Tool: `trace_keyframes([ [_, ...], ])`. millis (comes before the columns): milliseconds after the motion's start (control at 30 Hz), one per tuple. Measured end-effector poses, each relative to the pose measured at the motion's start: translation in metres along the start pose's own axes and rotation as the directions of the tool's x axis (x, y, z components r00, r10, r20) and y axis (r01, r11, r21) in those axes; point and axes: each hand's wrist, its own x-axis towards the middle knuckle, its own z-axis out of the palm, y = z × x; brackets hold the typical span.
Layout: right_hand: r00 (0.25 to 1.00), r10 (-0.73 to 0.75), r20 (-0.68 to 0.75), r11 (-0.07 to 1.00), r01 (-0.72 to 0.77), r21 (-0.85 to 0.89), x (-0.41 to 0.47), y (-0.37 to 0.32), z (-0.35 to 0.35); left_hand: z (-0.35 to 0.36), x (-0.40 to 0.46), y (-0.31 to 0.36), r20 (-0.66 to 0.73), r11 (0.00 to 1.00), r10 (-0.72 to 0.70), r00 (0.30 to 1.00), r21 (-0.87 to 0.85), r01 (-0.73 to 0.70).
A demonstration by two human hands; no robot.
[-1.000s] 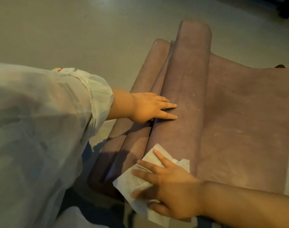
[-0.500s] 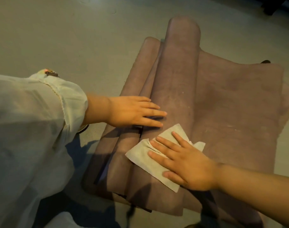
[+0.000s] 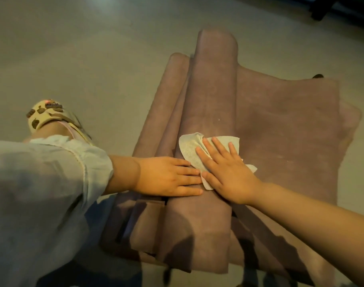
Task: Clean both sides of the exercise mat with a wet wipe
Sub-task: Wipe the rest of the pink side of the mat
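A brownish-purple exercise mat (image 3: 284, 125) lies on the floor, bunched into long raised folds at its left side. A crumpled white wet wipe (image 3: 190, 149) lies on the tallest fold. My right hand (image 3: 226, 172) presses flat on the wipe with straight, spread fingers. My left hand (image 3: 168, 177) rests flat on the fold just left of it, fingers straight and pointing right, fingertips touching the wipe's edge.
The mat lies on a bare grey floor (image 3: 83, 48). My foot in a patterned beige sandal (image 3: 46, 114) stands left of the mat. A loose pale sleeve (image 3: 42, 183) covers the lower left. Dark furniture (image 3: 342, 9) stands at the far top right.
My right hand has slid the wipe along the fold away from me, from the near end to beside my left hand. My left hand stays pressed on the fold.
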Motion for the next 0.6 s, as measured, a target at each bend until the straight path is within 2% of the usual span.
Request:
trace_keyframes([
  [33, 1.0, -0.023, 0.005, 1.0, 0.023, 0.01, 0.0, -0.002, -0.001, 0.001, -0.006, -0.001, -0.002, 0.998, 0.006, 1.0, -0.061, -0.006],
  [100, 0.996, -0.085, 0.012, 0.996, 0.085, 0.017, 0.004, -0.01, -0.002, -0.007, -0.025, -0.007, 0.103, 0.988, -0.024, 0.994, -0.149, 0.039],
  [233, 0.974, -0.223, 0.05, 0.975, 0.222, 0.028, 0.026, -0.044, 0.001, -0.011, -0.079, -0.029, 0.169, 0.992, -0.095, 0.981, -0.069, 0.108],
  [400, 0.971, -0.226, 0.081, 0.973, 0.229, -0.033, 0.087, -0.058, 0.009, -0.001, -0.093, -0.04, 0.271, 0.983, -0.062, 0.961, -0.151, 0.106],
  [467, 0.98, -0.169, 0.109, 0.981, 0.178, -0.078, 0.114, -0.049, 0.005, 0.014, -0.09, -0.044, 0.431, 0.987, 0.009, 0.902, -0.151, 0.062],
  [500, 0.985, -0.13, 0.112, 0.986, 0.14, -0.09, 0.127, -0.042, 0.001, 0.021, -0.089, -0.045, 0.551, 0.987, 0.052, 0.833, -0.157, 0.042],
  [533, 0.991, -0.088, 0.105, 0.99, 0.099, -0.098, 0.14, -0.033, -0.003, 0.026, -0.087, -0.046, 0.62, 0.971, 0.045, 0.783, -0.21, 0.111],
  [600, 0.997, 0.016, 0.082, 0.994, -0.007, -0.111, 0.164, -0.013, -0.014, 0.031, -0.081, -0.047, 0.667, 0.95, 0.011, 0.745, -0.239, 0.201],
])
